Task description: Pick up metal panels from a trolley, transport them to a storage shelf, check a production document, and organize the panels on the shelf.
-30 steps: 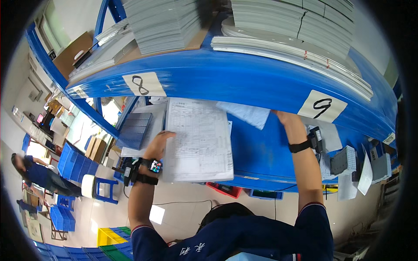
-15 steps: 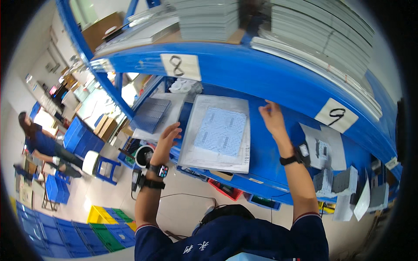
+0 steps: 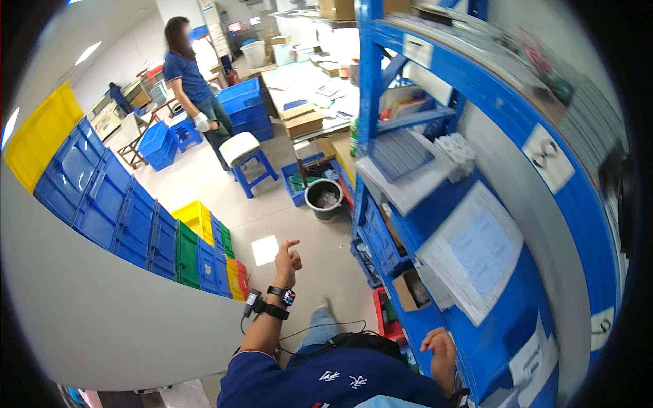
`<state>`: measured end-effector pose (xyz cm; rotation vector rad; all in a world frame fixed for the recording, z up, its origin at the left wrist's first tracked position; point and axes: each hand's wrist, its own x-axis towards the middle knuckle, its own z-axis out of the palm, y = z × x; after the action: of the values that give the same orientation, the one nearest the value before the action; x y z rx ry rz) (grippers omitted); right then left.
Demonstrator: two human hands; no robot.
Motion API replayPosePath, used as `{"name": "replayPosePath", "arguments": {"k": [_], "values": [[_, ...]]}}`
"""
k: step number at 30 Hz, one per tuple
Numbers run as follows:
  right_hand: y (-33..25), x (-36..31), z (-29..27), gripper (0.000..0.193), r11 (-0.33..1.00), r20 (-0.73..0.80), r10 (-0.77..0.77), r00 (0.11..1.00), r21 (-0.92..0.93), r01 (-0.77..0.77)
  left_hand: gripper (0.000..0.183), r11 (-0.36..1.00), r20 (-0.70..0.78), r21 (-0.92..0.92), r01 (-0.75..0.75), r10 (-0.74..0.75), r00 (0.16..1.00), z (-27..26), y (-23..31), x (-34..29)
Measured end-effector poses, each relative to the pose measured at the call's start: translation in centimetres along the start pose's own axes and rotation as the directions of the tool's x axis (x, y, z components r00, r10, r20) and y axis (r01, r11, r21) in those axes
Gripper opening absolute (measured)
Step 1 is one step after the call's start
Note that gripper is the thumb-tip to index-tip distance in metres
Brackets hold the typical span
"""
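Note:
My left hand (image 3: 287,265) is in the air over the floor, holding nothing, with its index finger out and the others loosely bent. A watch (image 3: 281,295) and a black strap are on that wrist. Beside the shelf's front edge, my right hand (image 3: 442,347) hangs low with loosely curled fingers and nothing visible in it. Nearest to it on the blue shelf (image 3: 507,340) lies a stack of papers (image 3: 435,255) topped by a light-blue printed sheet (image 3: 476,250). Farther along, a grey-blue ribbed tray (image 3: 400,155) rests on white sheets.
Blue, green and yellow bins (image 3: 132,217) line the left side. A white-topped stool (image 3: 239,149) and a round bucket (image 3: 324,197) stand ahead. A person (image 3: 187,78) stands behind the stool near blue crates (image 3: 241,105). Red bin (image 3: 388,316) sits by the shelf's foot.
My view has swung left, so the shelf now sits on the right. Both hands have moved away from the paper stack, and the right one is lower.

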<state>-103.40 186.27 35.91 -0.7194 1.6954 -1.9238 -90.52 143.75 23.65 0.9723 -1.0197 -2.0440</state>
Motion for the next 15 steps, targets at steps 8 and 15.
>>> {"name": "replayPosePath", "arguments": {"k": [8,15], "values": [[11.2,11.2,10.4,0.009,0.908,-0.048,0.413,0.910,-0.057,-0.415,0.043,0.706,0.042,0.588,-0.396,0.462,0.886,-6.2,-0.1,10.9],[15.3,24.2,20.8,0.043,0.907,-0.042,0.379,0.924,-0.179,-0.380,0.021,0.773,-0.104,0.633,-0.041,0.138,0.985,-8.7,13.3,15.2]]}}
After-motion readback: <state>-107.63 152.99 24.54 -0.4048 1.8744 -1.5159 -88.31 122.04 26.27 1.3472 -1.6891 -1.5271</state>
